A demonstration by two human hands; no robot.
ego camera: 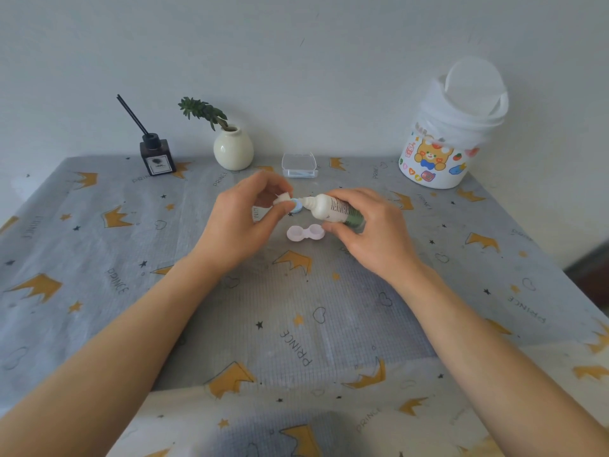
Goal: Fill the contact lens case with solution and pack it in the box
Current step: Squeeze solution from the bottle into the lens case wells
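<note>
A pink contact lens case (304, 233) lies on the tablecloth with both wells uncovered, just below my hands. My right hand (372, 232) grips the white solution bottle (333, 208) on its side, nozzle pointing left. My left hand (245, 222) pinches a small white cap (283, 196) right at the nozzle tip. A small round blue lid (296, 206) sits by my left thumb; I cannot tell whether it is held or lies on the table. The clear plastic box (299, 166) stands open behind my hands, with something pale inside.
A dark reed diffuser (157, 158) and a white vase with a plant (233, 150) stand at the back left. A large white tub with bear stickers (441, 153) stands at the back right. The table (296, 308) has a grey crown-patterned cloth.
</note>
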